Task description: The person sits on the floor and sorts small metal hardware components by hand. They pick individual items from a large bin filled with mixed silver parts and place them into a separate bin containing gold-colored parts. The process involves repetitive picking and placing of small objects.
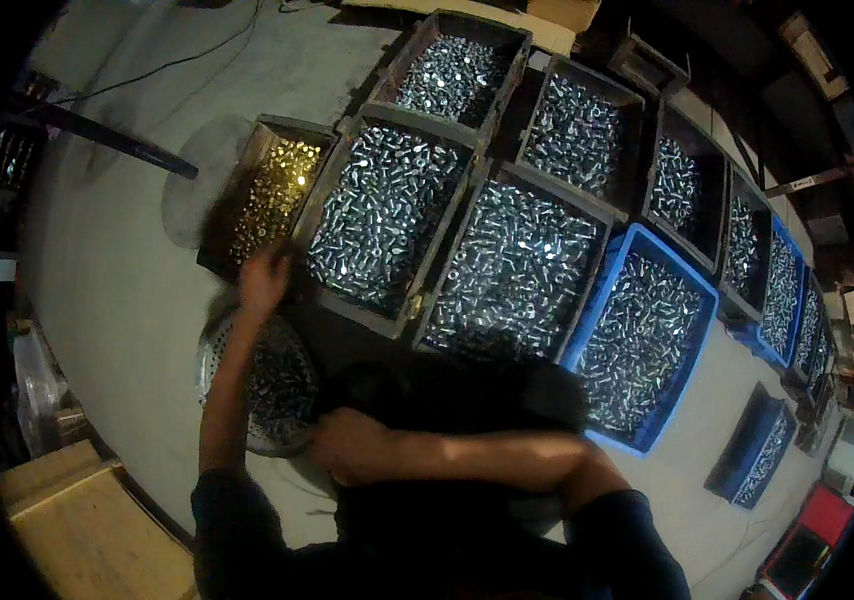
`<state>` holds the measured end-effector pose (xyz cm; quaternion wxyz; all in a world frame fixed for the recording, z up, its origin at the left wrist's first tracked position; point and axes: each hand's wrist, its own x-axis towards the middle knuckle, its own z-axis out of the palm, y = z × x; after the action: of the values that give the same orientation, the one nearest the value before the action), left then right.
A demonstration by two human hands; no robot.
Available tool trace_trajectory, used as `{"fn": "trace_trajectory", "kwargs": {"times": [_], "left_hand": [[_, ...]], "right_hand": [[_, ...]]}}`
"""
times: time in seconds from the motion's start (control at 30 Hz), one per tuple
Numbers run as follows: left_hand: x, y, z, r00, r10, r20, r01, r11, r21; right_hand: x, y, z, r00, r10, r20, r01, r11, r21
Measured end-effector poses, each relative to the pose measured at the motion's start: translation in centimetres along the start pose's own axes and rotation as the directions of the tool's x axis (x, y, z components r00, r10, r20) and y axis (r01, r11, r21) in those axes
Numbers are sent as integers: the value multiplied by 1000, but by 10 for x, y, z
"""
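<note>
My left hand (265,280) reaches forward to the near end of a dark bin (215,235) of small gold-coloured metal pieces (282,185). Its fingertips are too dark to tell whether they hold a piece. My left forearm passes over a round, light metal basket with holes (209,365), which holds darker small metal parts (282,385). At the basket's near right edge, my right hand (347,445) is closed, its knuckles rounded. What its fingers grip, if anything, is hidden.
Ahead stand wooden bins (372,318) of silvery bolt-like parts (387,205), with several more curving away right. A blue crate (705,325) of similar parts stands by my right knee; a smaller blue bin (722,465) lies beyond. A dark pole (117,137) juts in left; cardboard (97,530) lies lower left.
</note>
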<state>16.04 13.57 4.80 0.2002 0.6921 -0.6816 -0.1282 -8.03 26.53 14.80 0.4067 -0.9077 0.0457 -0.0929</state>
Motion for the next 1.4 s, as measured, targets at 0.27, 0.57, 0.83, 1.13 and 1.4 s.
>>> {"fn": "trace_trajectory", "kwargs": {"times": [0.27, 0.57, 0.83, 1.13, 1.4], "left_hand": [[151, 157, 109, 945, 224, 238, -294, 902, 317], [155, 155, 135, 883, 365, 294, -468, 732, 495], [135, 140, 143, 913, 316, 257, -400, 817, 415], [119, 121, 105, 989, 56, 140, -53, 998, -22], [-42, -6, -7, 904, -388, 181, 428, 816, -389]], "right_hand": [[0, 0, -19, 976, 119, 181, -121, 993, 0], [-2, 13, 10, 992, 124, -22, -125, 991, -48], [-3, 11, 2, 997, 77, 2, -77, 995, -56], [-4, 5, -11, 999, 22, 39, -21, 999, -29], [-4, 8, 1, 997, 51, -58, -51, 999, 9]]}}
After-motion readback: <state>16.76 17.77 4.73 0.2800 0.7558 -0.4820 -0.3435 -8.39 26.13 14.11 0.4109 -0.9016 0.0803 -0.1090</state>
